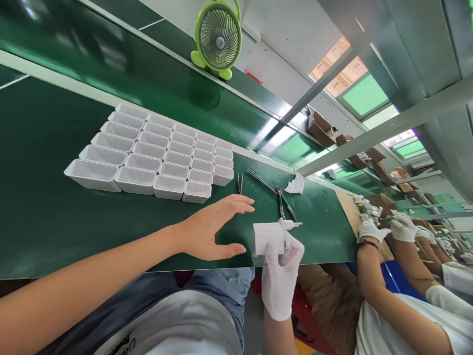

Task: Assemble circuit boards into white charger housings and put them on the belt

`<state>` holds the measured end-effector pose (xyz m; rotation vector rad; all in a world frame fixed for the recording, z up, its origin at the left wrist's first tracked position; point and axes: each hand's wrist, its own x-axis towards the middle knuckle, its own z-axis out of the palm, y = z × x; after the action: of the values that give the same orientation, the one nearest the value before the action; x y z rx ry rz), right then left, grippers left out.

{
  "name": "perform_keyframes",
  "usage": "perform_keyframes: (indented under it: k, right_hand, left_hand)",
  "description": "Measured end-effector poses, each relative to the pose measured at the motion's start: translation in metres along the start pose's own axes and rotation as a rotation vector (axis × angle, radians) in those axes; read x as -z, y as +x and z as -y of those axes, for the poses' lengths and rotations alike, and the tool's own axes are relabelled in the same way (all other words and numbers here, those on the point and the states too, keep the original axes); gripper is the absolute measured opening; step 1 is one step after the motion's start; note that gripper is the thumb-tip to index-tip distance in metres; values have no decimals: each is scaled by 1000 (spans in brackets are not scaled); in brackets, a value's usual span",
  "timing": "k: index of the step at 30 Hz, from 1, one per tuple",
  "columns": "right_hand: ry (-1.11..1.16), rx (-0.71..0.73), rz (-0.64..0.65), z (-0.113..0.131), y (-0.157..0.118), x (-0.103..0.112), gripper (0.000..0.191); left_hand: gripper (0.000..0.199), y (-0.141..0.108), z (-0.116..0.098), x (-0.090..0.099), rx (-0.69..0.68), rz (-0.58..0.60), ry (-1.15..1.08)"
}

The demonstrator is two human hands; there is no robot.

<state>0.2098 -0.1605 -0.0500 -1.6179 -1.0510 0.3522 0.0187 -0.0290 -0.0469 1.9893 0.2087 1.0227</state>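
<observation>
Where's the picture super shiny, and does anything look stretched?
Head view: bright white glare on the green surface, plus a dark reflection below the fan; head view again: the left arm looks stretched toward the lower-left corner.

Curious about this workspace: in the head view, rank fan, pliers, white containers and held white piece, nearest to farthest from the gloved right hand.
1. White piece, gripped in the gloved right hand.
2. Pliers, just ahead of that hand.
3. White containers, in rows to its left.
4. Green fan, farthest ahead, slightly left.
</observation>
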Motion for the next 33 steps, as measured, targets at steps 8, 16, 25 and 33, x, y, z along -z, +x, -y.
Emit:
perform_keyframes:
  k: [8,16,25,33]
  right_hand:
    - [949,-672,477,47,-15,-24,29]
    - [903,-644,507,51,-15,-29,34]
    - [-84,363,242,34,1,-5,51]
    - [-145,435,285,35,7,-13,42]
  left_hand:
    - [71,2,-1,-2,-218,-47,71]
    - [64,4,-5,-1,-175,-74,24]
    - [92,-2,-5,-1,29,9,-77]
    - [49,-3,-11,-10,255,-39,-201]
